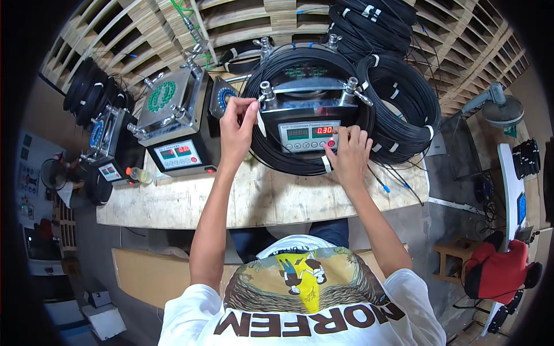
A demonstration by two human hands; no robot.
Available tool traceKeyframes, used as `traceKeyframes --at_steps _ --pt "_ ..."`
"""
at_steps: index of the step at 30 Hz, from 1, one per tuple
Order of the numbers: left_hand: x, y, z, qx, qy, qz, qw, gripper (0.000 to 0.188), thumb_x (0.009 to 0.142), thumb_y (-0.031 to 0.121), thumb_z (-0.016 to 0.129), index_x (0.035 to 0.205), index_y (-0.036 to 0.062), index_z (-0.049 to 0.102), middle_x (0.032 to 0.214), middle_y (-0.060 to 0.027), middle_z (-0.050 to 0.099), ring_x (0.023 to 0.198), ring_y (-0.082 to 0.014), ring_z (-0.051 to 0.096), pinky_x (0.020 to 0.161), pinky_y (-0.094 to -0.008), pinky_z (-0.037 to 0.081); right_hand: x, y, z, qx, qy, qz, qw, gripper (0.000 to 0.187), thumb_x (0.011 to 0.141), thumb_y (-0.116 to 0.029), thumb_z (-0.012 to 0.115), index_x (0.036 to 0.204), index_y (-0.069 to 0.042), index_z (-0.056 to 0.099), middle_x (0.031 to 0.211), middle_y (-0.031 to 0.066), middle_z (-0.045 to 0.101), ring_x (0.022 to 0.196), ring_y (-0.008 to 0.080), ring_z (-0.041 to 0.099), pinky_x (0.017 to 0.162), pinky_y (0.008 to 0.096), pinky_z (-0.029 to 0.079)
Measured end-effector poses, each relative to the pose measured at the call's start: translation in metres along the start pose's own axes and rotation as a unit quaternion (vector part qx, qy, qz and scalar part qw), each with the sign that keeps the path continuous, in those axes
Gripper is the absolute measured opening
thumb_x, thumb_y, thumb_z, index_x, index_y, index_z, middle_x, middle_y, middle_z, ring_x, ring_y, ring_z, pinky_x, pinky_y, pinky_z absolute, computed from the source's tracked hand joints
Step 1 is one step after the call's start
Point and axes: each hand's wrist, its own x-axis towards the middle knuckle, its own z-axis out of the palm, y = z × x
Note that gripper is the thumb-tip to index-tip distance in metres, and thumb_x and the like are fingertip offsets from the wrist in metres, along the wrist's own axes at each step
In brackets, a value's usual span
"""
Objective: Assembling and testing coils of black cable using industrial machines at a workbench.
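In front of me stands a black polishing machine [311,109] with a metal clamp plate on top and a loop of black cable [288,167] around its body. My left hand [235,130] is at its near left corner, thumb and fingertips pinched together beside the corner clamp post [266,91]; what they grip is too small to make out. My right hand [351,153] rests over the right side of the control panel [294,141], fingers bent and apart, thumb near the round red button [330,144]. Nothing shows in that hand. A red lit display sits just above the buttons.
Two similar machines, one larger [176,124] and one smaller [107,144], stand to the left on the wooden bench [248,202]. A small bottle [138,175] is between them. Coiled black cables [398,115] pile up on the right, with blue-tipped ends [386,188] near the bench's edge.
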Motion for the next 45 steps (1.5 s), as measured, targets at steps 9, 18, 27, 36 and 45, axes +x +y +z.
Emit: traceKeyframes --at_steps 9,18,27,36,45 --pt "-0.005 0.002 0.003 -0.007 0.003 0.003 1.000 0.019 0.101 0.018 0.064 0.103 -0.0013 0.062 0.075 -0.0002 0.061 0.068 -0.0053 0.052 0.062 -0.0221 0.041 -0.003 -0.010 0.003 -0.018 -0.001 0.040 0.999 0.045 0.077 -0.024 0.082 0.111 -0.010 0.056 0.101 0.0089 0.050 0.097 0.0271 0.049 0.079 0.0411 0.033" --pt "-0.004 0.004 0.004 -0.020 0.001 0.009 1.000 0.018 0.102 0.017 0.063 0.103 -0.0011 0.061 0.074 0.0001 0.061 0.067 -0.0051 0.052 0.061 -0.0218 0.041 -0.004 -0.013 0.005 -0.022 0.005 0.050 0.998 0.039 0.078 -0.022 0.081 0.105 -0.009 0.056 0.098 0.0088 0.050 0.096 0.0268 0.049 0.079 0.0415 0.034" --pt "-0.005 0.002 0.005 -0.011 0.010 0.011 1.000 0.021 0.102 0.019 0.063 0.103 -0.0016 0.062 0.072 0.0004 0.059 0.066 -0.0051 0.051 0.060 -0.0222 0.041 -0.008 -0.007 0.007 -0.018 0.013 0.024 0.999 0.037 0.079 -0.022 0.080 0.105 -0.009 0.057 0.098 0.0082 0.050 0.094 0.0264 0.049 0.078 0.0413 0.033" --pt "-0.006 0.000 0.005 0.026 0.033 0.011 0.999 0.021 0.101 0.019 0.065 0.107 -0.0007 0.063 0.070 0.0019 0.055 0.064 -0.0051 0.047 0.057 -0.0234 0.039 -0.007 -0.004 0.005 0.033 0.017 0.004 0.999 0.032 0.077 -0.015 0.079 0.102 -0.010 0.060 0.097 0.0087 0.051 0.094 0.0276 0.050 0.080 0.0415 0.035" --pt "-0.064 0.004 0.003 0.204 0.119 0.011 0.972 0.046 0.100 0.012 0.056 0.144 0.0016 0.045 0.121 -0.0147 0.045 0.099 -0.0220 0.050 0.089 -0.0353 0.045 -0.024 0.037 0.002 0.298 0.161 0.206 0.918 0.042 0.092 -0.011 0.068 0.130 -0.001 0.054 0.105 0.0142 0.056 0.091 0.0246 0.052 0.082 0.0356 0.045"
